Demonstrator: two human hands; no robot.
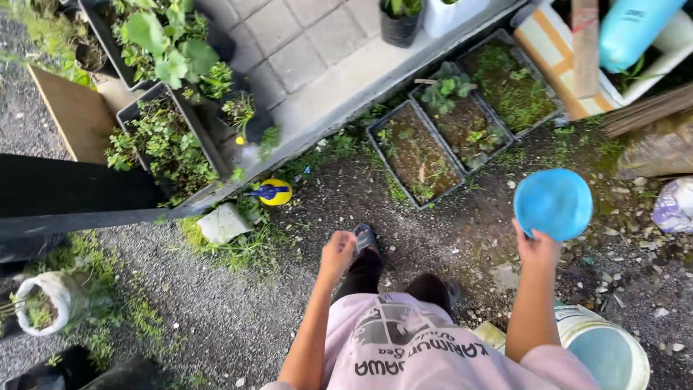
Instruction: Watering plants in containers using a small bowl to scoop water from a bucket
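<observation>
Head view: blue bowl [553, 204] held up in right hand [538, 249], fingers clamped on its lower rim, above gravel ground near seedling trays [462, 119]. Left hand [337, 254] empty, fingers curled together. Best keep bowl level. Bowl contents hidden; white bucket [605, 348] cut off.

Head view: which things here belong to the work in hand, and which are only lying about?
In use:
- blue bowl, held in the right hand
- white bucket, below that hand
- left hand, closed, holding nothing visible

Lying about:
- yellow spray bottle
- black seedling trays
- white grow bag
- wooden board
</observation>
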